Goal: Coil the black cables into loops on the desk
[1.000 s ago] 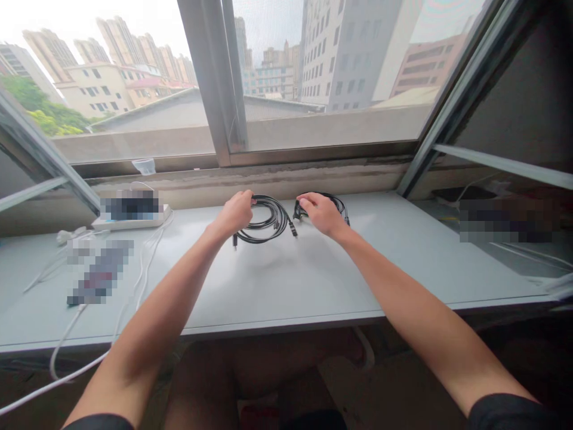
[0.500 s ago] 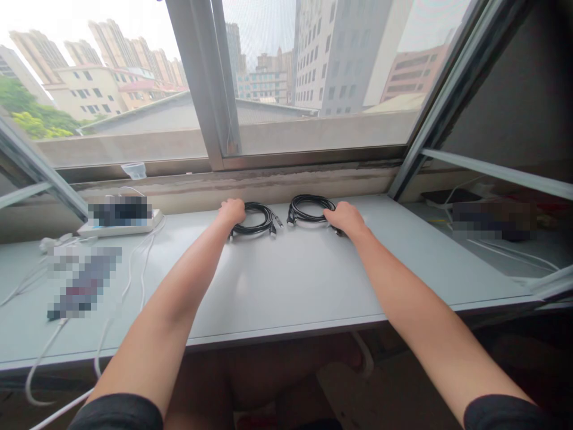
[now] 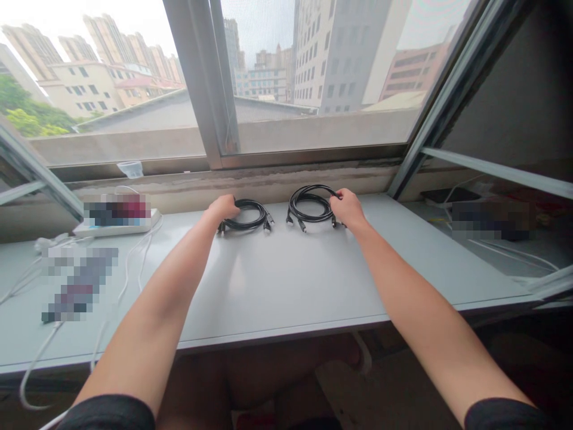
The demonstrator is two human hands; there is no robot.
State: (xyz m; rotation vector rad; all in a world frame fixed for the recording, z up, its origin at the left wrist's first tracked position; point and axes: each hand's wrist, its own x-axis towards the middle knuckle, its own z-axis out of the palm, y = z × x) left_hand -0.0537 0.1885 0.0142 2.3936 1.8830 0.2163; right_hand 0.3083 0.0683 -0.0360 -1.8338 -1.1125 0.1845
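Note:
Two coiled black cables lie near the back of the light grey tabletop [image 3: 286,280]. My left hand [image 3: 225,207] is closed on the left edge of the left cable [image 3: 250,224]; its fingertips are partly hidden. The plug ends of that coil rest on the table. My right hand [image 3: 348,207] pinches the right side of the right cable [image 3: 308,217], with one loop raised a little off the rest of the coil. Several connectors of this cable point toward me on the tabletop. A gap separates the two coils.
At the left stand a white power strip or box [image 3: 116,227] with a blurred item on it, and white cords [image 3: 129,263]. A blurred flat object [image 3: 83,286] lies nearer me. Behind is a window frame [image 3: 197,77]; metal bars [image 3: 501,173] flank the right side.
My left hand has shifted slightly left with the left coil. My right hand has lifted a loop of the right cable, and its coil looks wider.

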